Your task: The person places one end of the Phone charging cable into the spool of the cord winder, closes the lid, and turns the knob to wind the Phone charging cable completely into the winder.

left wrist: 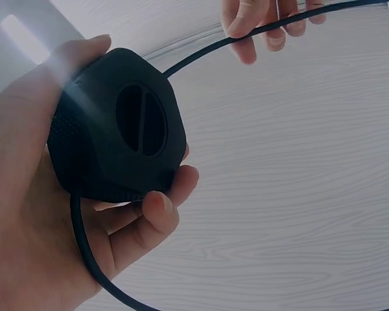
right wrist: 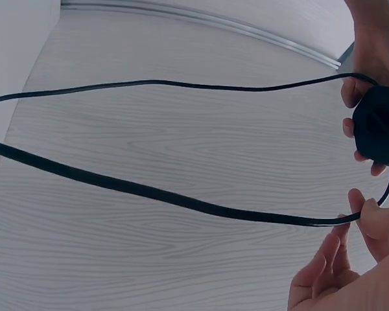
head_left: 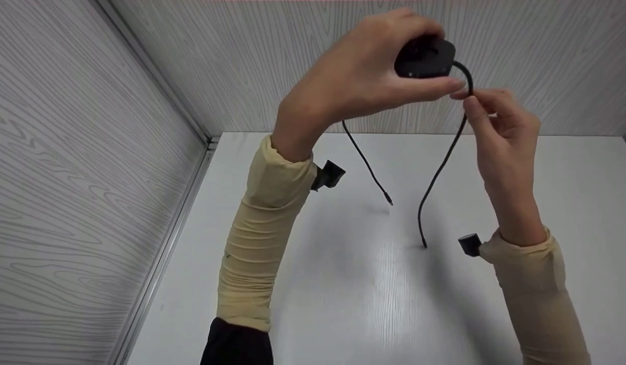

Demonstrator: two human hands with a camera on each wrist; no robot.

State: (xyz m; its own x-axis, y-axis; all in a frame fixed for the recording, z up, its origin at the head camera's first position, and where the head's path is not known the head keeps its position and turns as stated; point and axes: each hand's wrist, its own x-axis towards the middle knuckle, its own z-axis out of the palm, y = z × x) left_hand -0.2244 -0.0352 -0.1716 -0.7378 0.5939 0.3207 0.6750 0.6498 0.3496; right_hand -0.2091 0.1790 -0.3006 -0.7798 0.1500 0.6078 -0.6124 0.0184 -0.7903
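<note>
High over the table, my left hand [head_left: 351, 76] grips a black hexagonal case [head_left: 424, 60] between thumb and fingers. A round recess [left wrist: 131, 120] with a bar across it shows on one face of the case in the left wrist view. One black cable leaves each of two opposite sides of the case. My right hand [head_left: 511, 132] pinches the right-hand cable [head_left: 445, 159] between thumb and index finger, a short way from the case. That cable hangs down to a thin tip. The other cable [head_left: 362, 157] hangs behind the left hand and ends in a small plug [head_left: 388, 199].
Below the hands lies a white tabletop [head_left: 343, 304]. Wood-grain panels stand at the back [head_left: 232, 66] and on the left [head_left: 64, 203], with a metal rail [head_left: 166, 192] along the left edge. Small black wrist cameras [head_left: 329, 174] stick out from the beige sleeves [head_left: 259, 228].
</note>
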